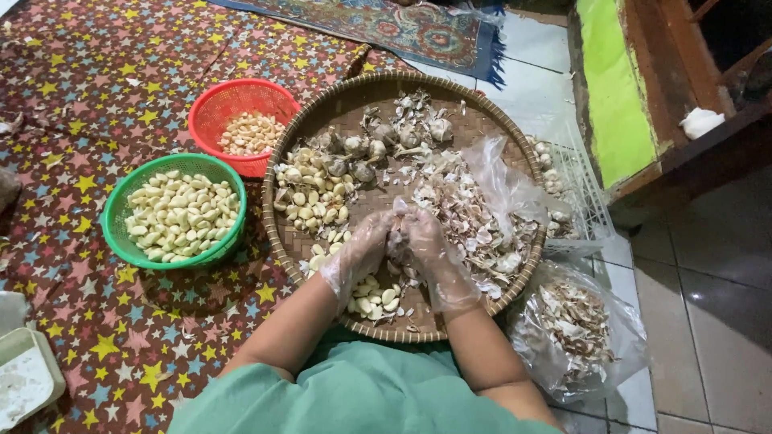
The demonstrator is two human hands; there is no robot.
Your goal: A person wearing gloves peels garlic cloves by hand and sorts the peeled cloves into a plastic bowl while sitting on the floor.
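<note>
On the floor lies a big mat [96, 80] with bright stars, and the round woven tray [482, 112] sits on its right side. Whole garlic bulbs [394, 133] are piled at the far side of the tray. Dry white garlic skins [474, 221] fill the tray's right part, with a clear plastic bag [503, 181] lying on them. Loose cloves [310, 193] lie on its left part, and a few peeled ones [374, 301] near its close edge.

Left of the tray is a green basket [117, 213] full of pale peeled cloves. Behind it, touching the tray, is a red basket [209, 108] with yellowish cloves. Right of the tray, a clear bag [583, 325] holds more skins.

Over the middle of the tray, the left hand [362, 249] and right hand [426, 249], both in thin clear gloves, are pressed together, pinching a small garlic clove [399, 207].
</note>
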